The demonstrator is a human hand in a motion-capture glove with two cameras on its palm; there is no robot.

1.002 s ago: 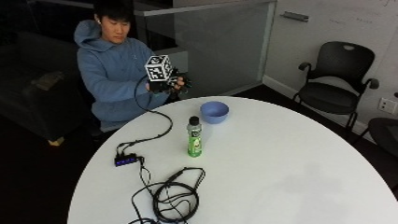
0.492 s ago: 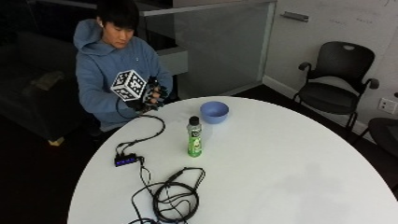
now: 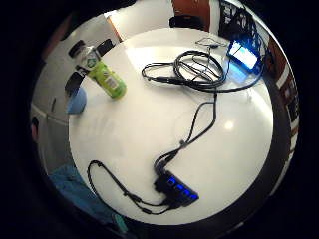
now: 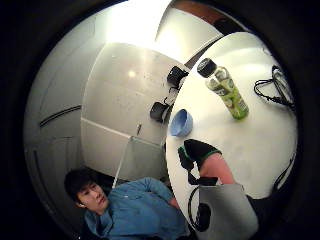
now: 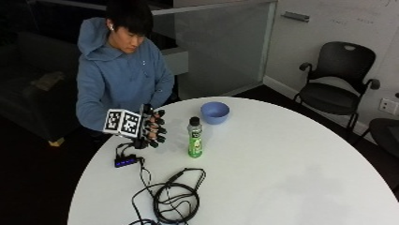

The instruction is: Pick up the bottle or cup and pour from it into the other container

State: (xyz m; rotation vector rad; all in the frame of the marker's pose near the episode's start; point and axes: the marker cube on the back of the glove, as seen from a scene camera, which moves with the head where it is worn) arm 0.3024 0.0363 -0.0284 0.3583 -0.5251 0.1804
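- Outside view: the gloved right hand [image 5: 151, 127] hangs above the table's [image 5: 280, 159] near-left edge, palm turned toward the green bottle [image 5: 195, 138], fingers loosely spread and curled round nothing. The bottle stands upright with its dark cap on, just to the side of the hand but apart from it; the blue bowl [image 5: 215, 112] sits just beyond the bottle, nearer the far rim
- Same view: a small black hub [image 5: 125, 161] with blue lights lies on the table below the hand, and a coil of black cable [image 5: 176, 199] lies nearer the camera
- Little finger side palm view: the bottle [image 3: 102, 73] and bowl [image 3: 77, 101] show well off across the white top, the lit hub [image 3: 178, 187] much closer — the palm is over the hub, not the bottle
- Thumb side palm view: bottle [image 4: 224, 88] and bowl [image 4: 181, 123] stand side by side, untouched; a gloved fingertip [image 4: 199, 149] shows with nothing in it
- Judgement: this is the reach, before any grasp. Next the hand must travel sideways to the bottle and wrap its body — and the cap looks closed, so pouring may need it off first
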